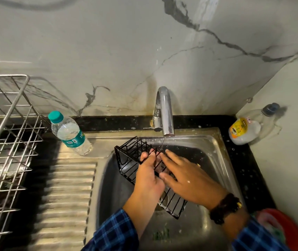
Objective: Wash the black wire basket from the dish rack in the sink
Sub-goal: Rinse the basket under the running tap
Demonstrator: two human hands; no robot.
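Observation:
The black wire basket (128,160) is held tilted over the steel sink (215,160), its far end under the faucet (164,113). A thin stream of water runs from the spout onto it. My left hand (149,176) grips the basket's long rim from the near side, fingers curled through the wires. My right hand (186,176) lies flat on the basket's wires with fingers spread, palm down. The hands hide the basket's middle; its near end (175,205) shows below the wrists.
A steel dish rack (5,134) stands at the left beside the ribbed drainboard (68,196). A water bottle with a teal cap (68,133) stands at the sink's back left corner. A liquid bottle (247,127) leans at the back right. A red tub (285,230) sits at the lower right.

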